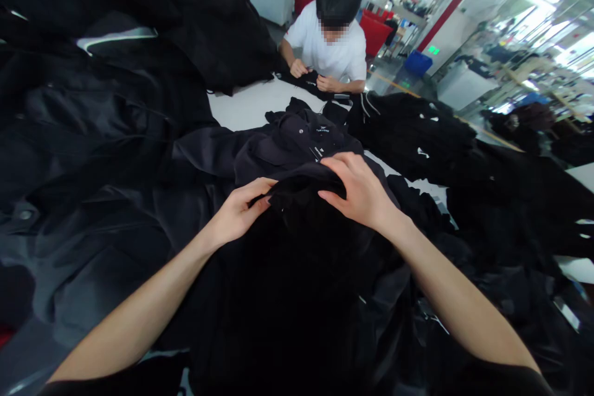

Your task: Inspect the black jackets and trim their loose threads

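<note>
On the bench (250, 105), near its middle, my left hand (236, 213) and right hand (359, 192) pinch a black cloth (301, 204), fingers closed on it.

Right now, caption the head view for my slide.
Both hands, left and right, grip a black garment amid piled dark clothes.

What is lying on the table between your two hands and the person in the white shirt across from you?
In the head view, a dark jacket with small labels lies there, then a bare strip of white table.
</note>
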Demonstrator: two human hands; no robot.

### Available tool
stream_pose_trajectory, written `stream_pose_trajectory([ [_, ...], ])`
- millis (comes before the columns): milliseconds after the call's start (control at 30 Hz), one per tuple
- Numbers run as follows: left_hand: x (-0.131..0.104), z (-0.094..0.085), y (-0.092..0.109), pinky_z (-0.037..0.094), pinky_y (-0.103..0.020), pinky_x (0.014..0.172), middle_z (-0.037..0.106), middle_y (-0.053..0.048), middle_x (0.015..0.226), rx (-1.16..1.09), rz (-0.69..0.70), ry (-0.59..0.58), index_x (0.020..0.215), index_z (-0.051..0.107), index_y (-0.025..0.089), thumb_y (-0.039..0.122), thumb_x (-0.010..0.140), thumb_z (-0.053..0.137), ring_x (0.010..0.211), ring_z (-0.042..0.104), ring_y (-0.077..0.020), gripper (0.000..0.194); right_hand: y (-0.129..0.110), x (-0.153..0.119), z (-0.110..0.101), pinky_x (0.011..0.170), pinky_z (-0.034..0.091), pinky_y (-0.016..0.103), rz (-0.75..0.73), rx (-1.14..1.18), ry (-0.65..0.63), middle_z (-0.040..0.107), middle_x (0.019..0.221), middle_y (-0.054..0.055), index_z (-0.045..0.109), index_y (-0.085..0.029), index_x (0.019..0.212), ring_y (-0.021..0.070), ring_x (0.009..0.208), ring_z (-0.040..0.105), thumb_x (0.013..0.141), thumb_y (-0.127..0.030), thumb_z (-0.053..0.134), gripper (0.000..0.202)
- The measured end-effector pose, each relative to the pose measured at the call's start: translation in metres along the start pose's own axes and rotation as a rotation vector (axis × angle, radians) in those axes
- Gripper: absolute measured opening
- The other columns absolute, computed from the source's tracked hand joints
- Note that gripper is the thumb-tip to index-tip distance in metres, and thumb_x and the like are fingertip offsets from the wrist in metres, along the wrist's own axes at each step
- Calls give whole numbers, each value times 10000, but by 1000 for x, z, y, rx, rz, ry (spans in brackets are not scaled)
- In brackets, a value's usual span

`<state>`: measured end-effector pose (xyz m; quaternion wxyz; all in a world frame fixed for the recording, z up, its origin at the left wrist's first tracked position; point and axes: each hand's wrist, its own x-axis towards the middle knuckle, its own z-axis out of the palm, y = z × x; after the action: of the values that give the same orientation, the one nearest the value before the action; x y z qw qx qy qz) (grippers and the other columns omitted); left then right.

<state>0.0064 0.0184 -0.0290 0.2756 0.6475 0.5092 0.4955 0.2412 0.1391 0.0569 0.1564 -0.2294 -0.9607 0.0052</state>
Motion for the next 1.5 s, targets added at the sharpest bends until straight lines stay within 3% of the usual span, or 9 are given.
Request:
stream_pose_trajectory([
  [100, 4, 15, -13, 469, -271, 675, 606, -29, 819, -183, -114, 142, 872, 626, 175, 379, 920, 537, 737, 571, -156, 227, 20, -10, 27, 870, 464, 403, 125, -37, -81, 631, 1126, 119, 581, -181, 1208, 267, 1027, 574, 905, -270, 570, 316],
  [200, 8, 27, -18, 403, -232, 547, 557, 1, 715, -223, -178, 232, 886, 627, 176, 421, 908, 549, 605, 503, -122, 258, 40, -21, 43, 804, 475, 310, 240, 31, -60, 703, 1013, 61, 631, -201, 1110, 209, 940, 639, 933, -205, 505, 217],
  [333, 9, 25, -9, 457, -237, 627, 626, -24, 808, 66, -60, 330, 928, 642, 170, 375, 931, 517, 693, 563, -132, 240, 64, -39, 22, 779, 478, 273, 180, 81, 12, 733, 1044, 19, 667, -242, 1090, 188, 945, 679, 897, -176, 533, 243],
  [467, 12, 15, 0, 497, -272, 724, 663, -49, 865, 385, 176, 313, 951, 643, 174, 222, 928, 500, 773, 608, -149, 153, 77, -56, -10, 742, 478, 288, 140, 67, 48, 742, 1029, 21, 704, -243, 1019, 205, 935, 690, 890, -214, 566, 192],
  [600, 20, 11, -5, 502, -285, 745, 663, -52, 863, 491, 269, 313, 949, 632, 173, 160, 899, 512, 784, 616, -157, 130, 73, -58, -18, 756, 479, 296, 182, 223, 26, 747, 967, 1, 715, -243, 960, 193, 885, 690, 923, -316, 565, 171],
  [833, 24, 10, -6, 505, -266, 744, 674, -45, 901, 392, 36, 238, 974, 632, 164, 259, 910, 498, 812, 629, -158, 176, 55, -50, -20, 798, 492, 297, 354, 508, 82, 728, 960, -15, 713, -234, 911, 177, 882, 663, 897, -335, 568, 178],
  [1133, 30, -11, 7, 537, -294, 760, 691, -48, 860, 284, -6, 27, 880, 671, 167, 336, 851, 554, 791, 649, -183, 207, 37, -53, -31, 766, 483, 296, 382, 554, 121, 714, 872, -16, 704, -225, 836, 171, 817, 646, 920, -354, 516, 242],
  [1367, 25, -15, 4, 541, -306, 727, 728, -66, 904, 244, -12, 145, 896, 714, 176, 391, 841, 620, 798, 667, -200, 242, 42, -73, -30, 663, 445, 277, 387, 488, 87, 652, 690, -27, 673, -199, 711, 154, 673, 586, 924, -434, 508, 358],
  [1500, 27, -13, 3, 544, -312, 710, 720, -71, 889, 250, 11, 139, 900, 712, 163, 410, 858, 601, 777, 656, -193, 274, 47, -79, -27, 684, 469, 287, 371, 460, 91, 675, 720, -21, 699, -203, 762, 167, 698, 613, 932, -437, 499, 351],
])
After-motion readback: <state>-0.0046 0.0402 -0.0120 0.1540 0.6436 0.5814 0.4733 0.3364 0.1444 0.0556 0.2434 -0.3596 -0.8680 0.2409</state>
